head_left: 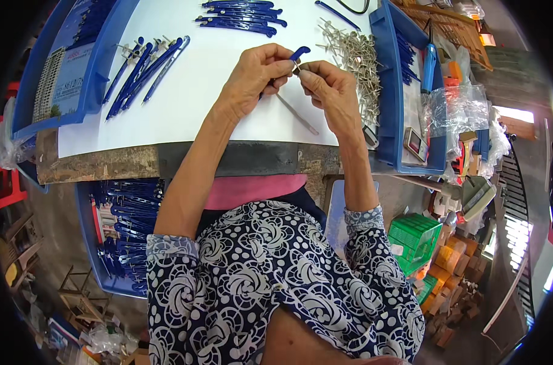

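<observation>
My left hand (255, 79) is closed around a dark blue handle with a hooked end (300, 53), which sticks up past the fingertips. Fingers of my right hand (332, 94) pinch a small shiny metal piece (296, 69) against the handle; its exact shape is mostly hidden. Below both hands a thin grey metal strip (297, 114) slants over the white sheet (197, 112); whether it joins the held handle I cannot tell. Just right of my right hand is a heap of small metal pins with flat round heads (356, 67).
Blue handles lie in a far row (240, 17) and a left group (145, 73). A blue bin (94, 73) stands left; another bin (389, 121) stands right, holding handles and a small device (415, 145). Below the table edge, a crate (130, 231) holds many handles. A green basket (415, 240) sits lower right.
</observation>
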Tool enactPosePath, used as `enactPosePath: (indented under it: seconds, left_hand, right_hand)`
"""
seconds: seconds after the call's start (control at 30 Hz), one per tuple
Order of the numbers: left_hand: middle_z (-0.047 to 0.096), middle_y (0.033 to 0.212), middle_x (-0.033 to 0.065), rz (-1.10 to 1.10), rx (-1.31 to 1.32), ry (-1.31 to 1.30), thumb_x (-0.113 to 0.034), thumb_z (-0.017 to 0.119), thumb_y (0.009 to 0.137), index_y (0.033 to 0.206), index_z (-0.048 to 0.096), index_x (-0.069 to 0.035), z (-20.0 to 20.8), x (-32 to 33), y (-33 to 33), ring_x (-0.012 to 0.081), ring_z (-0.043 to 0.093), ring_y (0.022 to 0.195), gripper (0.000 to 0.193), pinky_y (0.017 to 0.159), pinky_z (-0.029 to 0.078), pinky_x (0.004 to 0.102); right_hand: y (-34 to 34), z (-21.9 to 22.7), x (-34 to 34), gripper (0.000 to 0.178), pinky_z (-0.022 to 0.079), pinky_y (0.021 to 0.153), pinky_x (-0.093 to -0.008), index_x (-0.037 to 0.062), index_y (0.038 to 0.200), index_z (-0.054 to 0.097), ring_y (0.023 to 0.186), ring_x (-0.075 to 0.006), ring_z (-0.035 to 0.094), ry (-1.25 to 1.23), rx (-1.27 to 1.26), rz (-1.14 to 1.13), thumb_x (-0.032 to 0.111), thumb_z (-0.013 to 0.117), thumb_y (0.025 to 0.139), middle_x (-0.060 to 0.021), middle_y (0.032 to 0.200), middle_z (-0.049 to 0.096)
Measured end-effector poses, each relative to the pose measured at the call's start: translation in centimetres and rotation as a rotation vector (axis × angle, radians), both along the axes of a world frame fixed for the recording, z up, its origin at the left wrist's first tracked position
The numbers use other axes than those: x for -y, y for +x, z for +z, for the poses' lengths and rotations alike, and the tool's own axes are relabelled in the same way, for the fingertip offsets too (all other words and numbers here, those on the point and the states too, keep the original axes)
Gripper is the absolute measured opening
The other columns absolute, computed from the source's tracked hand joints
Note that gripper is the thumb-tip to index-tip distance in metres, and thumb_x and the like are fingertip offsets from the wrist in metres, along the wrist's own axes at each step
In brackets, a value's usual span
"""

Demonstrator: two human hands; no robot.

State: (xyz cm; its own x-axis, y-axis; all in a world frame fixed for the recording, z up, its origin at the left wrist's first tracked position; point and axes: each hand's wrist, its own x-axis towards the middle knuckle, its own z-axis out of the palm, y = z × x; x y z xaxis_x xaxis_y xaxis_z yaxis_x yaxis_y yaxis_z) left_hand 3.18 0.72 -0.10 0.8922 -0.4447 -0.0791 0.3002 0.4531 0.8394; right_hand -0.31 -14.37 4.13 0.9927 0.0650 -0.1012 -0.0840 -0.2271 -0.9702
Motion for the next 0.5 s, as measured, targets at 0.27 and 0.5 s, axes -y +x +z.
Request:
enactPosePath:
  seconds: [0.27,0.5]
  left_hand:
    - [0.051,0.064,-0.0028,0.111,0.217,0.146,-0.008,0.061,0.077,0.089,0.055,0.000,0.57,0.48,-0.69,0.0015,0.039,0.052,0.016,0.044,0.027,0.0154]
    - [0.058,0.068,0.0021,0.153,0.297,0.218,-0.004,0.061,0.074,0.082,0.058,0.002,0.90,0.39,-0.79,0.0056,0.050,0.062,0.011,0.058,0.041,0.0186]
  right_hand:
    - [-0.52,0.18,0.06,0.019,0.026,0.042,-0.0139,-0.0013,0.088,0.059,0.053,-0.0016,0.039,0.069,0.009,-0.001,0.016,0.059,0.081,0.0020,0.064,0.050]
    - [-0.60,-0.28,0.04,0.016,0.033,0.046,-0.0169,-0.0004,0.091,0.060,0.055,-0.0043,0.045,-0.150,0.177,0.010,0.013,0.058,0.081,0.0012,0.064,0.053]
